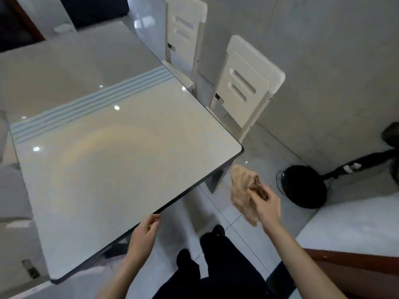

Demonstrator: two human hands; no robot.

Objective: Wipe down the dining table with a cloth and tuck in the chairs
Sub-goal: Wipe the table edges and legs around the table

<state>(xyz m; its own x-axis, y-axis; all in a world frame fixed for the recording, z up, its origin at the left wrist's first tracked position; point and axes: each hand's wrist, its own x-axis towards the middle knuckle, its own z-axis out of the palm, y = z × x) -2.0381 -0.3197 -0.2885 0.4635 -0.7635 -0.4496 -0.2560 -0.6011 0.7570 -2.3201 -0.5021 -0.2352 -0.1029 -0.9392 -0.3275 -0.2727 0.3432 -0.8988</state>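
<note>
Off the counter's [121,152] near corner, the right hand [266,207] grips a crumpled tan cloth [241,190] in the air above the floor. Fingers of the left hand [143,235] curl loosely, holding nothing, just beside the counter's near edge. Two white chairs [244,85] stand tucked along the far side.

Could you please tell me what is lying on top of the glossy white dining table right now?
Only light reflections show on the glossy white dining table. The crumpled beige cloth hangs off its corner in the right hand.
</note>
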